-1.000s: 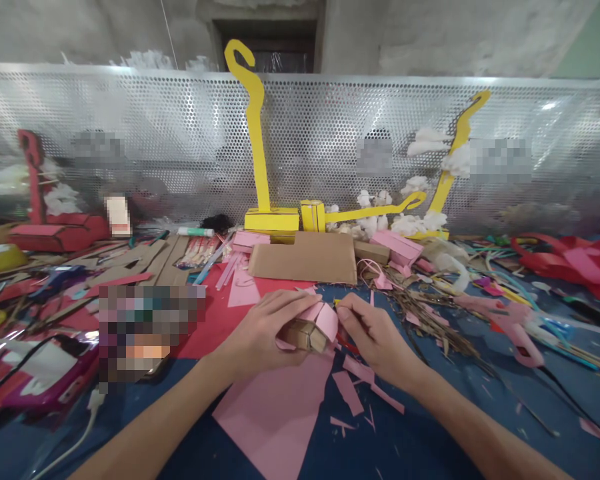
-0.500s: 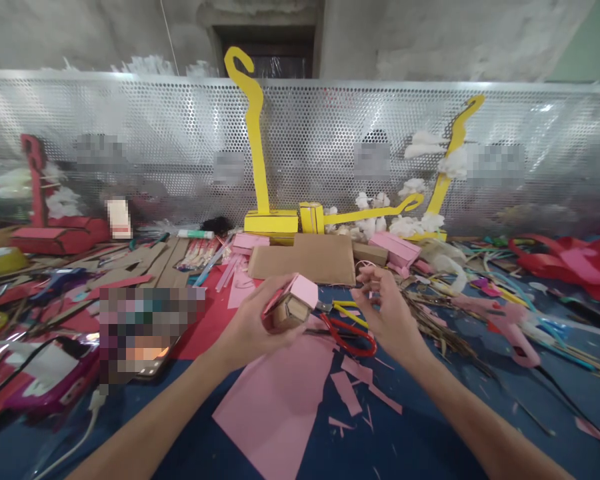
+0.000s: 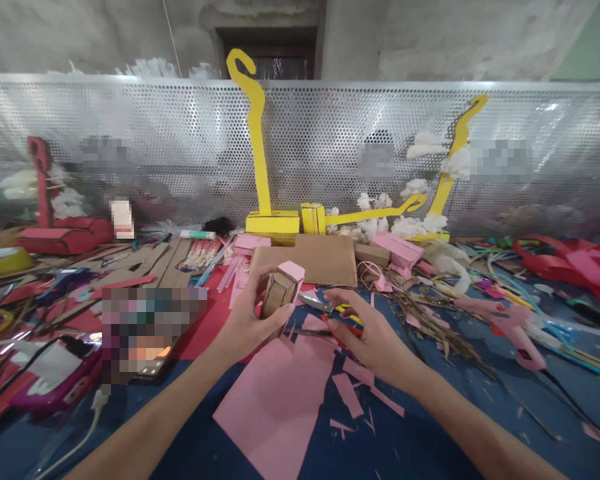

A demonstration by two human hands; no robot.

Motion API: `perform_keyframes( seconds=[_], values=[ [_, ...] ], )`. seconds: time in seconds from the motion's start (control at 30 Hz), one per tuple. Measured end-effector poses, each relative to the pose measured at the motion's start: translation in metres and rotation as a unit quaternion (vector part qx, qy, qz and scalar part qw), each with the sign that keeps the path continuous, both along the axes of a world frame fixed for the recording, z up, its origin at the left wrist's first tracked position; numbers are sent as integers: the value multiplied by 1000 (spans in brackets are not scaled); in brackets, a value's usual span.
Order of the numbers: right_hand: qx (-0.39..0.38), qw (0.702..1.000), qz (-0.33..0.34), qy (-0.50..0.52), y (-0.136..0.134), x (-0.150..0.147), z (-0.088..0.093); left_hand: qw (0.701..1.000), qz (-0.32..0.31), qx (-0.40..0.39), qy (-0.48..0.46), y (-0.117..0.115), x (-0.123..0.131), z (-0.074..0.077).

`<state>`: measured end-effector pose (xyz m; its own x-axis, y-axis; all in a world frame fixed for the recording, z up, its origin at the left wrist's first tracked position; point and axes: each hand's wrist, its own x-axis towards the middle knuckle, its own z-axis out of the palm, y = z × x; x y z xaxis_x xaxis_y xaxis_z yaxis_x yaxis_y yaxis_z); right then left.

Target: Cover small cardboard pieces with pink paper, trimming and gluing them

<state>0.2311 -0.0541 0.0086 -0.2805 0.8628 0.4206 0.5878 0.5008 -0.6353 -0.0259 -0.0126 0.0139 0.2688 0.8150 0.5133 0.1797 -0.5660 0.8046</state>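
Note:
My left hand [image 3: 247, 320] grips a small cardboard block [image 3: 279, 288] that is partly covered in pink paper, and holds it upright above the table. My right hand [image 3: 367, 330] hovers palm down with its fingers spread over a pair of scissors [image 3: 325, 310] with red and yellow handles; most of the handles are hidden under it. A large sheet of pink paper [image 3: 280, 400] lies on the blue table below both hands, with pink offcuts [image 3: 350, 390] beside it.
A flat cardboard piece [image 3: 310, 260] lies just beyond the hands. Yellow cardboard models [image 3: 260, 153] stand against a perforated metal screen [image 3: 130, 147]. Red models [image 3: 55, 227], paper scraps and cardboard strips [image 3: 430, 313] crowd both sides. A cable [image 3: 80, 433] runs at the near left.
My left hand lifted the block off the table and turned it upright. My right hand let go of the block, rose, then lowered over the scissors.

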Motion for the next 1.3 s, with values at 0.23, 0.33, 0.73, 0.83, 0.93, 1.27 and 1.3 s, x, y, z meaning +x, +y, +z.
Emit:
perform_keyframes(
  seconds=[0.23,0.33,0.73,0.83,0.93,1.27,1.3],
  values=[
    [30,999,-29,14,5,2,-1,995,65,-64,-50,8,1,-1],
    [39,995,-89,33,10,9,1,982,117,-71,-129,19,-3,-4],
    [-88,956,189,-206,10,32,22,850,45,-304,-429,27,-14,11],
    [-144,939,190,-248,4,37,30,833,-4,-340,-436,26,-14,13],
    [-176,931,175,-268,3,40,32,834,-46,-354,-420,23,-14,17],
    [-67,960,26,-270,17,47,19,813,-171,-444,-336,6,-14,26],
    [-70,959,12,-275,18,47,18,818,-167,-437,-335,6,-13,27]
  ],
)
